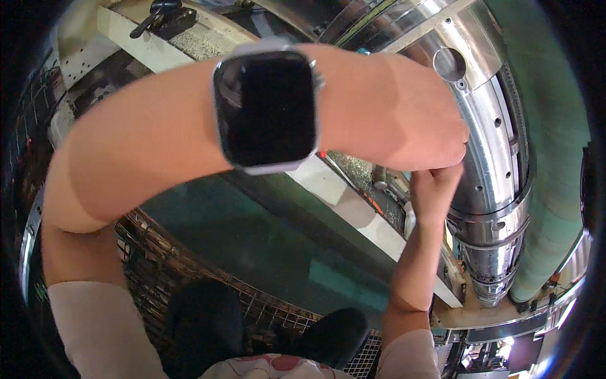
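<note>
My left arm reaches across the view with a dark-faced smartwatch (265,108) on its wrist. Curled into a closed shape, my left hand (410,114) shows its back and knuckles beside a shiny metal cylinder (486,132). Its fingertips and anything in them are hidden. Just below it, my right hand (437,180) also looks closed, partly covered by the left one; what it grips cannot be made out. The cylinder has a large round hole, small screw holes and stepped rings toward its lower end. Both hands are at its left side.
A thick green cylinder (549,158) runs along the right of the metal one. Left of the hands a pale machine rail (353,208) slopes down, with metal shavings (350,165) beside it. A black lever (148,22) sits at upper left. Metal grating (252,309) lies underfoot.
</note>
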Demonstrator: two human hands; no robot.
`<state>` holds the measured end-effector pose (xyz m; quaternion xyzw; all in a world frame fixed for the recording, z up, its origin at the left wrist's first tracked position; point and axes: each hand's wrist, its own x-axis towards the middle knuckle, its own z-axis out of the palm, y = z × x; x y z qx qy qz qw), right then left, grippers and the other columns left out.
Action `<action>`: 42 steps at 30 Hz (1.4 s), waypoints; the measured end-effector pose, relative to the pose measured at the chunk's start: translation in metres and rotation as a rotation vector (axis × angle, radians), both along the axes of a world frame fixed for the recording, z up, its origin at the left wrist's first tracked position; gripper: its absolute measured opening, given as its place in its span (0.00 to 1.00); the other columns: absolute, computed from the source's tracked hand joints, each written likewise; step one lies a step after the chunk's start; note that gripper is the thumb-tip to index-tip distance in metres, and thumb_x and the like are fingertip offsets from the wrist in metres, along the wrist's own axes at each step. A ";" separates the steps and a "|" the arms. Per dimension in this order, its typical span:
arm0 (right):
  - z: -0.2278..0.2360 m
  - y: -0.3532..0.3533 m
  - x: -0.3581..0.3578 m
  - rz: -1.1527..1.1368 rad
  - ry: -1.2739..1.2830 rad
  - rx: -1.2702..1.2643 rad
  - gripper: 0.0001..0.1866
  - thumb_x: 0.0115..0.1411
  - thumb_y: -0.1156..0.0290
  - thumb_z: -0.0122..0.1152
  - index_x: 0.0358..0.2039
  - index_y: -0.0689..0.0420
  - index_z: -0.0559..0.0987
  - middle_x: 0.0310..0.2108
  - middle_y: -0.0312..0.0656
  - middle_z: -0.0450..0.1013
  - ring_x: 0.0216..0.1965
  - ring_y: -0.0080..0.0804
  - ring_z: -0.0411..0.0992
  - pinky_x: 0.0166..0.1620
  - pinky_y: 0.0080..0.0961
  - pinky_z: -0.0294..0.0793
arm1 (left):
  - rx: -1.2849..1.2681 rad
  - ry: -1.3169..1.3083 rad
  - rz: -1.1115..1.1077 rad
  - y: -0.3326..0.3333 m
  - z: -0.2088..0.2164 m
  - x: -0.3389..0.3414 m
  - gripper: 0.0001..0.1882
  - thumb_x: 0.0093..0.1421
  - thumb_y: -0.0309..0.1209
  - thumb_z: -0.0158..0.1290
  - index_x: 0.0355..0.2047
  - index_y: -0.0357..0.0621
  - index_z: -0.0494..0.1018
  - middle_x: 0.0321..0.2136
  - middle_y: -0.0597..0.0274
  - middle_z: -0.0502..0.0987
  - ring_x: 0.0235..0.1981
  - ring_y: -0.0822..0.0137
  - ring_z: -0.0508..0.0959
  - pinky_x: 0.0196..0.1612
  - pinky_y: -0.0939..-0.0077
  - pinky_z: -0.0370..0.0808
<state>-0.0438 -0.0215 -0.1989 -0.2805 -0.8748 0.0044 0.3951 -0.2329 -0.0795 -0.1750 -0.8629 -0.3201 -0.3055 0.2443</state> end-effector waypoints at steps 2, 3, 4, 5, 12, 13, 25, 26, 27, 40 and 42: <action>0.018 -0.012 -0.005 0.063 -0.041 0.014 0.12 0.52 0.81 0.59 0.39 0.66 0.73 0.34 0.37 0.73 0.34 0.20 0.70 0.37 0.20 0.69 | 0.128 0.054 0.016 -0.017 0.013 -0.014 0.05 0.50 0.28 0.50 0.23 0.41 0.74 0.24 0.56 0.77 0.29 0.56 0.78 0.32 0.68 0.75; 0.028 -0.022 -0.010 0.108 -0.036 0.027 0.13 0.52 0.81 0.59 0.39 0.66 0.73 0.35 0.37 0.73 0.35 0.20 0.70 0.38 0.20 0.70 | 0.195 0.072 0.003 -0.021 0.016 -0.022 0.05 0.50 0.28 0.50 0.23 0.41 0.74 0.24 0.56 0.77 0.29 0.56 0.78 0.32 0.68 0.75; 0.030 -0.027 -0.005 0.097 -0.068 -0.028 0.13 0.53 0.82 0.59 0.41 0.66 0.73 0.36 0.37 0.71 0.36 0.22 0.70 0.40 0.20 0.70 | 0.203 0.031 -0.055 -0.005 0.008 -0.019 0.05 0.52 0.30 0.50 0.25 0.42 0.74 0.24 0.56 0.77 0.29 0.54 0.77 0.32 0.65 0.74; 0.032 -0.029 0.000 0.063 -0.100 0.022 0.14 0.50 0.81 0.61 0.39 0.65 0.73 0.34 0.38 0.71 0.34 0.23 0.69 0.37 0.20 0.69 | 0.212 -0.040 -0.099 0.009 -0.002 -0.015 0.05 0.52 0.30 0.49 0.26 0.44 0.72 0.25 0.58 0.75 0.30 0.56 0.77 0.33 0.66 0.74; 0.069 -0.045 -0.016 0.014 -0.434 0.531 0.11 0.45 0.75 0.66 0.26 0.59 0.72 0.21 0.42 0.65 0.21 0.36 0.66 0.23 0.26 0.65 | 0.149 -0.405 -0.100 0.021 -0.035 -0.008 0.07 0.53 0.34 0.52 0.30 0.46 0.69 0.26 0.60 0.71 0.29 0.56 0.75 0.30 0.65 0.72; 0.074 -0.047 -0.018 -0.003 -0.491 0.570 0.11 0.44 0.74 0.67 0.24 0.59 0.71 0.20 0.41 0.64 0.20 0.38 0.65 0.22 0.28 0.64 | 0.164 -0.500 -0.133 0.023 -0.040 -0.004 0.07 0.53 0.34 0.53 0.30 0.45 0.69 0.26 0.60 0.71 0.29 0.56 0.75 0.29 0.65 0.71; 0.050 -0.054 -0.031 -0.160 -0.376 0.501 0.15 0.48 0.68 0.64 0.17 0.58 0.65 0.16 0.45 0.62 0.18 0.44 0.65 0.21 0.35 0.62 | 0.208 -1.231 -0.213 0.030 -0.074 0.041 0.07 0.50 0.22 0.56 0.31 0.40 0.72 0.24 0.57 0.71 0.23 0.61 0.73 0.26 0.74 0.69; 0.050 -0.056 -0.031 -0.167 -0.363 0.457 0.15 0.49 0.69 0.64 0.18 0.59 0.66 0.17 0.46 0.63 0.18 0.46 0.65 0.22 0.36 0.63 | 0.227 -1.291 -0.207 0.030 -0.075 0.047 0.08 0.49 0.21 0.56 0.31 0.39 0.72 0.24 0.56 0.71 0.23 0.61 0.73 0.26 0.74 0.69; 0.052 -0.056 -0.031 -0.112 -0.416 0.461 0.15 0.50 0.69 0.63 0.18 0.59 0.66 0.17 0.46 0.63 0.19 0.46 0.65 0.22 0.36 0.63 | 0.230 -1.330 -0.210 0.031 -0.078 0.052 0.08 0.49 0.21 0.56 0.31 0.39 0.72 0.24 0.56 0.71 0.23 0.61 0.73 0.26 0.74 0.69; 0.137 -0.045 -0.045 0.423 -1.066 0.194 0.24 0.49 0.81 0.58 0.49 0.56 0.70 0.39 0.44 0.72 0.34 0.44 0.71 0.39 0.32 0.71 | 0.307 -1.513 -0.240 0.045 -0.086 0.066 0.06 0.54 0.20 0.53 0.34 0.37 0.73 0.26 0.56 0.73 0.24 0.62 0.74 0.27 0.75 0.70; 0.145 -0.042 -0.050 0.474 -1.139 0.155 0.22 0.48 0.80 0.58 0.47 0.55 0.73 0.39 0.43 0.72 0.35 0.45 0.71 0.38 0.34 0.71 | 0.308 -1.507 -0.222 0.045 -0.086 0.067 0.06 0.55 0.20 0.52 0.34 0.37 0.73 0.26 0.56 0.73 0.24 0.62 0.74 0.27 0.75 0.70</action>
